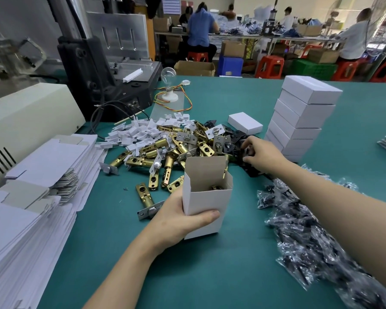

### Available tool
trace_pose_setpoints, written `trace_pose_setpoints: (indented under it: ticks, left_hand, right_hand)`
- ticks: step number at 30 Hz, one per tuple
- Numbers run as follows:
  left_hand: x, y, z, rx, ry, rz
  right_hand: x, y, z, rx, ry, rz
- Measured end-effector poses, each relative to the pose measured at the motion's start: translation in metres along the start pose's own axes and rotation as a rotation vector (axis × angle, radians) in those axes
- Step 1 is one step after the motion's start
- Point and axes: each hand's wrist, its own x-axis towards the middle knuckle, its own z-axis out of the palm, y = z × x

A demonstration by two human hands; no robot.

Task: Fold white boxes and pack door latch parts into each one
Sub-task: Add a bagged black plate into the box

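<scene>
Teal matting is covering a work table [210, 275] seen from above by the person working at it. Two bare hands are showing. The left hand [183, 217] is gripping one open white box [206, 197], standing upright near the middle of the table, with the thumb lying across its front and the fingers wrapping behind. The top flap is standing up, and one brass part [215, 187] is showing inside.

The right hand [263, 152] is reaching forward with curled fingers, pinching one dark plate [249, 151] from a small heap of dark plates just right of the box.

Behind the box, a pile of brass latches [165, 157], too many to count, is lying loose. One latch [146, 201] is lying apart, just beside the left hand. Beyond the pile, a scatter of small white plastic pieces [138, 132] is spreading.

To the right, a leaning stack of closed boxes [303, 121] is standing, about seven high; the lowest are hard to count. One closed box [244, 122] is lying flat beside it.

On the left, a thick stack of flat box blanks [31, 186] is lying. Under the right forearm, a heap of clear bags [310, 230] holding dark parts is lying.

One light bulb [168, 73] is standing at the far edge, next to a grey machine [98, 70]
</scene>
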Motion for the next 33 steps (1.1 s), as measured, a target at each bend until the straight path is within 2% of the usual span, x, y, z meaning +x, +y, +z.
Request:
trace_pose_setpoints:
  ticks: [4, 7, 9, 11, 13, 18, 22, 28, 33]
  left_hand:
    - [0.0, 0.0, 0.0, 0.0, -0.003, -0.002]
    - [0.0, 0.0, 0.0, -0.003, -0.004, -0.001]
    - [0.0, 0.0, 0.0, -0.002, -0.005, -0.003]
    - [0.0, 0.0, 0.0, -0.001, -0.005, -0.006]
    - [0.0, 0.0, 0.0, -0.004, -0.001, -0.006]
    - [0.001, 0.0, 0.0, -0.017, 0.017, -0.001]
    - [0.0, -0.001, -0.001, -0.056, 0.048, 0.0]
    - [0.001, 0.001, 0.001, -0.059, 0.063, 0.016]
    - [-0.001, 0.0, 0.001, -0.072, 0.066, 0.02]
  right_hand:
    - [0.002, 0.001, -0.003, 0.083, 0.065, 0.032]
    - [0.002, -0.007, -0.009, 0.264, 0.11, 0.105]
    - [0.003, -0.017, -0.02, 0.583, 0.094, 0.255]
    - [-0.001, -0.03, -0.036, 0.979, -0.004, 0.406]
    - [-0.01, -0.043, -0.054, 1.159, -0.057, 0.384]
    - [-0.049, -0.079, -0.094, 1.139, -0.034, -0.061]
    - [-0.085, -0.106, -0.116, 0.904, -0.043, -0.377]
    - [-0.112, -0.125, -0.095, 0.468, -0.049, -0.506]
    - [-0.12, -0.134, -0.081, 0.34, -0.124, -0.491]
